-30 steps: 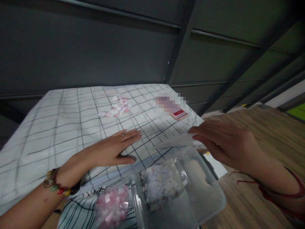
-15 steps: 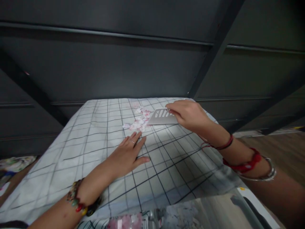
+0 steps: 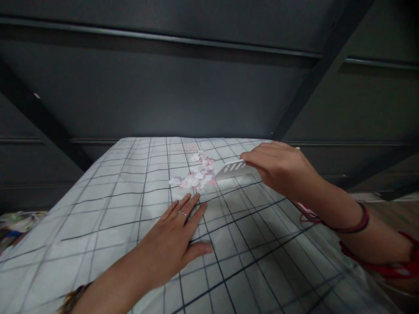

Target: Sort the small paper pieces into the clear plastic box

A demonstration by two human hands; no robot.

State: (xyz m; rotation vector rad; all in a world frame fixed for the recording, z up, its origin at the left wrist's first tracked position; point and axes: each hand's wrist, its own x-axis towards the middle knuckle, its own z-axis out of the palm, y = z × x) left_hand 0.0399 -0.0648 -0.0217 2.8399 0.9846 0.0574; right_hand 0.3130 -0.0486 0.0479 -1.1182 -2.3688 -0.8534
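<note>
My right hand [image 3: 278, 166] grips a white slotted plastic scraper [image 3: 233, 173] beside pink-and-white paper scraps [image 3: 197, 176] on black-gridded white cloth [image 3: 248, 222]; my left hand [image 3: 175, 237] lies spread, unladen. Apparent step: gathering — next, keep the edge low.

The dark grey panelled wall [image 3: 170, 91] bars the way past the far edge of the white cloth with dark grid lines [image 3: 98, 187]. A hand could pass over the cloth left of the loose pile of white and pink paper scraps [image 3: 196, 176]. The spread left hand [image 3: 173, 237] blocks the pile's near side; the flat white slotted scraper [image 3: 234, 172], gripped by the right hand [image 3: 281, 168], blocks its right. Between the 2 hands, cloth offers passage.
</note>
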